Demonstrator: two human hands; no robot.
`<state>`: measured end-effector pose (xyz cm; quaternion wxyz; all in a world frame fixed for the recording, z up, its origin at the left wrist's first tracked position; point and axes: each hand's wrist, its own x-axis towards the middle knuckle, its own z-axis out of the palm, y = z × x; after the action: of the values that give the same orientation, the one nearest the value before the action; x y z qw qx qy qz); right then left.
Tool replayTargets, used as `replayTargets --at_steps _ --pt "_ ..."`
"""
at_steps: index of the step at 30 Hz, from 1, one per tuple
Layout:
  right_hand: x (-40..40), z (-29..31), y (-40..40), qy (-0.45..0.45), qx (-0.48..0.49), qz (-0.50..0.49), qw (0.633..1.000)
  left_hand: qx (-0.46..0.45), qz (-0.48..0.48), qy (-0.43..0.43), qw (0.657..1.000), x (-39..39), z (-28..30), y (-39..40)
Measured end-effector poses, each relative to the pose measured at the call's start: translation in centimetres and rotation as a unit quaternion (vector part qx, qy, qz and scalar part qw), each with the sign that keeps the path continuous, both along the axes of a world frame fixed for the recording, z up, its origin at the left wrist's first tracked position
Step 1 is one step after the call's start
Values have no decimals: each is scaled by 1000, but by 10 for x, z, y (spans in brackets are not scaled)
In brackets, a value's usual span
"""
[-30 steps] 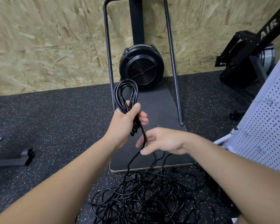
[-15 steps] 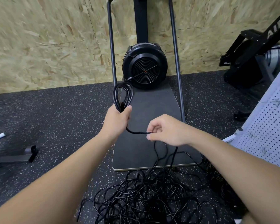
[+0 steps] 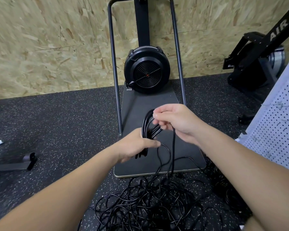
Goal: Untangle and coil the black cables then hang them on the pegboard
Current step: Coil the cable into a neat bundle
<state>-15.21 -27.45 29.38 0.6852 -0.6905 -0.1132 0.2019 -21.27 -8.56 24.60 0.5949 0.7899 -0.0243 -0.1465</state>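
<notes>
Left hand [image 3: 137, 144] is clamped tight round the coiled cable [image 3: 148, 125], loops poking up above it. Right hand [image 3: 175, 120], just beside, looks pinched on a strand, bit blurry though. Tangled cables [image 3: 150, 202] sit below both; pegboard [image 3: 277, 130] off right.

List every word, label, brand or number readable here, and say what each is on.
"AIR R": white letters on the slanted black beam of the exercise machine at the right, cut off by the frame edge.
A small white label on that machine's black bracket: too small to read.
A small tag at the fan housing's lower left: unreadable.
Nothing else bears text.
</notes>
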Motion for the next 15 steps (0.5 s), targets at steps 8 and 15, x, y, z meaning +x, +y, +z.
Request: replayTargets --at_steps 8,15 --pt "8 -15 -10 -96 -141 -48 984 -168 130 11 977 13 -7 7" --pt "6 -17 -14 -141 -242 -29 959 -149 134 -23 979 16 -5 11"
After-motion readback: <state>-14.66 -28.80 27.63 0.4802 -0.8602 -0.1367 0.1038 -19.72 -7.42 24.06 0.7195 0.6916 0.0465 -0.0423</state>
